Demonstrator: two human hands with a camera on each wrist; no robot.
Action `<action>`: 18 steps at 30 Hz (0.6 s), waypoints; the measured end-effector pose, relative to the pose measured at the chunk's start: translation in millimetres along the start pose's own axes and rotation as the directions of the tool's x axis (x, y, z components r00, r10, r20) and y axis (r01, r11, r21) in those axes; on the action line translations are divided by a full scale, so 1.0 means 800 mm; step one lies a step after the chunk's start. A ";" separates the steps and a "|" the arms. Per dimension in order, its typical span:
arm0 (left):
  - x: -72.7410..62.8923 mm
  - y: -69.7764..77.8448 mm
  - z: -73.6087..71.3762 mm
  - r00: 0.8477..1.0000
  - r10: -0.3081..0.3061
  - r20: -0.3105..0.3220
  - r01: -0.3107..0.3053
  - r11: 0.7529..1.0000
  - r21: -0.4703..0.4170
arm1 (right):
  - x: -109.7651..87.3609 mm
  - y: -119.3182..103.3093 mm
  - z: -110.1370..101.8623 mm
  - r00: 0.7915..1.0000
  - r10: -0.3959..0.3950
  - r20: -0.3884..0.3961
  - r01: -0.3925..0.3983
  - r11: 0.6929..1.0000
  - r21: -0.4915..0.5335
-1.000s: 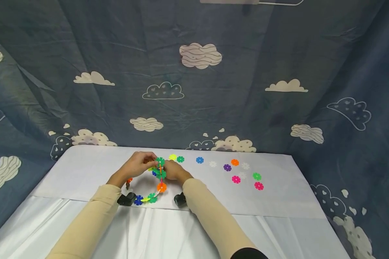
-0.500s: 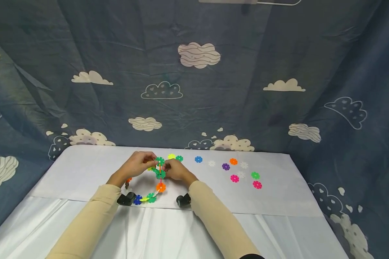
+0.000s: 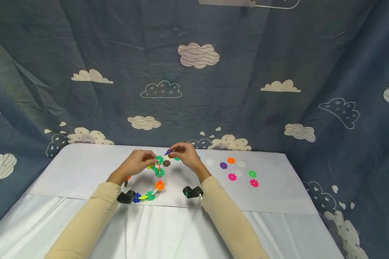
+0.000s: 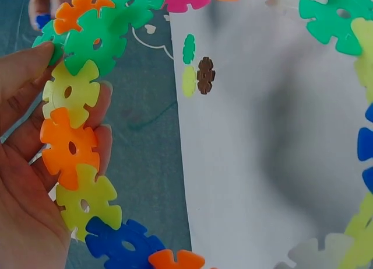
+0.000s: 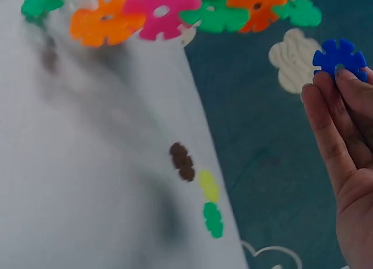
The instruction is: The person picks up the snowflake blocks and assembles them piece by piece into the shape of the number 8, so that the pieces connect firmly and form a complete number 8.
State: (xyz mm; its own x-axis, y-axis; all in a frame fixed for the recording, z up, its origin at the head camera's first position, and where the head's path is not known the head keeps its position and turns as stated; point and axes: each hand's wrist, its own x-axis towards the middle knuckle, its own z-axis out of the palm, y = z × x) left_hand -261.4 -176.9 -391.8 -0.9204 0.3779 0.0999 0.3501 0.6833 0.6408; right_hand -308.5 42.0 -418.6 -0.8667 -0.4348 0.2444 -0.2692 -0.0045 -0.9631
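A chain of colourful slotted plastic flower discs [image 4: 96, 41] curves in a large ring, raised above the table. My left hand [image 3: 135, 163] grips its upper end, fingers behind the green and yellow discs in the left wrist view. Thumb and fingers of my right hand [image 3: 188, 157] pinch a single blue flower disc [image 5: 338, 56], held apart from the chain's end. An orange disc [image 3: 160, 185] and a dark blue disc [image 3: 137, 198] belong to the ring's lower part. Part of the ring is hidden behind my left hand and wrist.
On the white table [image 3: 278, 194] lie loose discs: a brown one [image 3: 166, 163], with yellow and green ones beside it. Farther right are purple [image 3: 223, 165], orange, white, pink and green [image 3: 252, 174] discs. A dark cloud-patterned curtain [image 3: 194, 100] hangs behind the table.
My right hand has drawn away from the chain, up and to the right, with the blue disc showing in its fingers. The brown disc has come into view. My left hand stays nearly still.
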 end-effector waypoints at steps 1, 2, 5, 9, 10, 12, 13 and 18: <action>0.000 0.001 0.000 1.000 0.000 0.001 0.000 1.000 0.000 | 0.000 -0.004 0.000 1.000 -0.011 0.011 0.011 1.000 -0.013; 0.001 0.001 0.000 1.000 -0.003 0.002 0.003 1.000 0.000 | 0.000 -0.007 -0.001 1.000 -0.018 0.023 0.018 1.000 -0.020; -0.001 0.002 0.000 1.000 -0.013 0.002 0.013 1.000 -0.001 | -0.001 -0.012 0.002 0.999 -0.022 0.048 0.024 0.999 -0.027; -0.001 0.001 0.001 1.000 0.001 -0.008 -0.001 1.000 0.008 | -0.003 -0.016 0.005 0.998 -0.014 0.054 0.015 1.000 -0.020; -0.001 0.001 0.001 1.000 0.006 -0.010 -0.006 1.000 0.008 | -0.004 -0.016 0.005 0.999 -0.011 0.053 0.013 1.000 -0.020; 0.000 0.001 0.003 1.000 0.014 -0.013 -0.014 1.000 0.012 | -0.005 -0.016 0.006 0.998 -0.013 0.057 0.014 1.000 -0.015; 0.001 0.001 0.003 1.000 0.014 -0.016 -0.014 1.000 0.014 | -0.005 -0.015 0.006 0.998 -0.015 0.059 0.016 1.000 -0.011; 0.003 0.000 0.004 1.000 0.020 -0.023 -0.020 1.000 0.022 | -0.007 -0.014 0.005 0.997 -0.016 0.074 0.015 1.000 0.007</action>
State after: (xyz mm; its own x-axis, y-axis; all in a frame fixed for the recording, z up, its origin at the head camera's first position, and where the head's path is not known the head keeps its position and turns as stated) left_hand -262.6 -173.6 -394.0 -0.9170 0.3771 0.1302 0.3717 0.6892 0.6220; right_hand -299.3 40.8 -409.6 -0.8288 -0.5003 0.2506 -0.2798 -0.0172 -0.9599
